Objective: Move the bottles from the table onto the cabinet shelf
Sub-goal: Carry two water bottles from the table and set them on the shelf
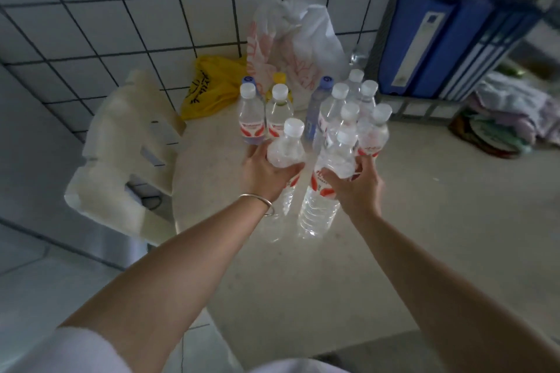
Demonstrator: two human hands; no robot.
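Observation:
Several clear water bottles with white caps and red labels stand clustered on the beige table (394,221). My left hand (263,172) wraps around the upper part of one clear bottle (286,150). My right hand (359,191) grips a second clear bottle (330,179) just beside it. Behind them stand two more clear bottles (251,115), a group of several clear bottles (363,112), a blue-capped bottle (318,106) and a yellow-capped one (279,79). No cabinet shelf shows in the view.
A white plastic bag (297,39) and a yellow bag (212,85) lie at the table's back by the tiled wall. Blue binders (439,39) stand in a rack at right. A cream plastic chair (127,145) sits left of the table.

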